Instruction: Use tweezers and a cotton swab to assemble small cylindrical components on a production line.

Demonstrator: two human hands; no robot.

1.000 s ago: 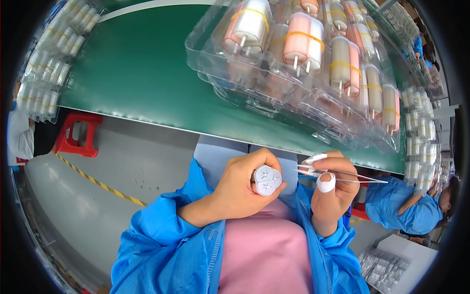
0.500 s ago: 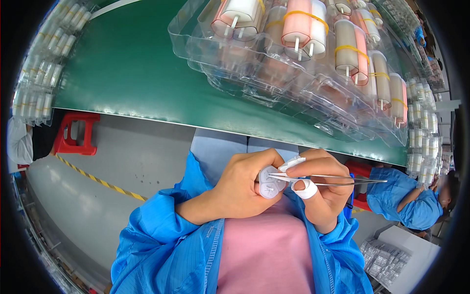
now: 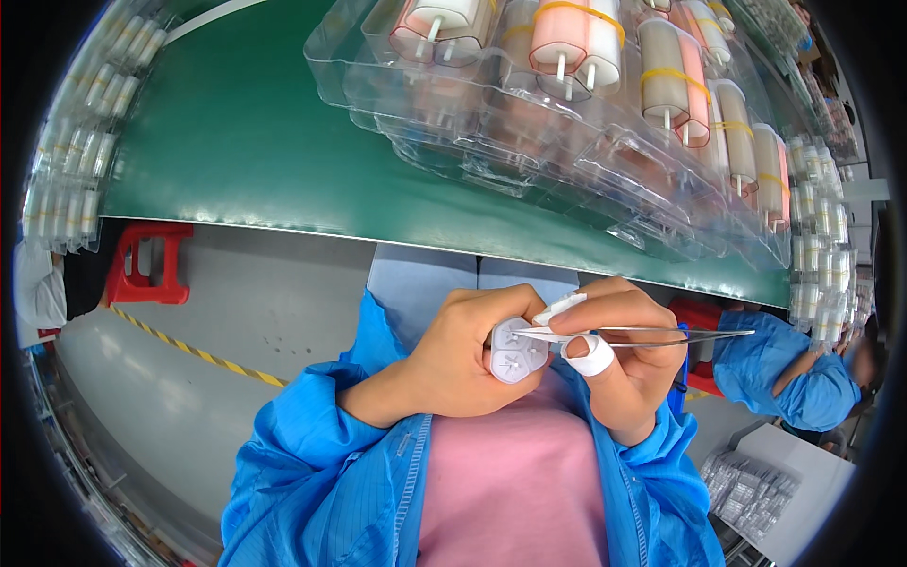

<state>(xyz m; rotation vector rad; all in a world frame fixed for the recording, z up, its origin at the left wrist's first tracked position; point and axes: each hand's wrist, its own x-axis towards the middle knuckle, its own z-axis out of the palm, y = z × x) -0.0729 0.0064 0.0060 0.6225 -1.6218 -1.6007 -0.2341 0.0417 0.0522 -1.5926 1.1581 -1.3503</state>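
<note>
My left hand [image 3: 453, 364] is closed around a bundle of white tubes, and only its lobed end [image 3: 518, 352] shows, with small cross-shaped marks in its sections. Metal tweezers [image 3: 652, 335] are pinched in my right hand [image 3: 624, 359], their tips touching the upper part of that end. White tape [image 3: 591, 356] wraps my right thumb, and another white wrap [image 3: 561, 308] covers a right fingertip. Both hands are held above my lap, just in front of the table edge. The rest of the bundle is hidden inside my left hand.
On the green table [image 3: 227, 142] stands a clear plastic tray [image 3: 529, 142] holding several pink, white and grey tube bundles [image 3: 576, 42] with yellow bands. A red stool [image 3: 151, 265] is at left. To the right, a person in blue [image 3: 789, 369] sits near a box of clear packs [image 3: 751, 491].
The tweezer tips have shifted slightly left and up on the bundle's end. The end has turned a little, showing more of its face. My view has shifted slightly.
</note>
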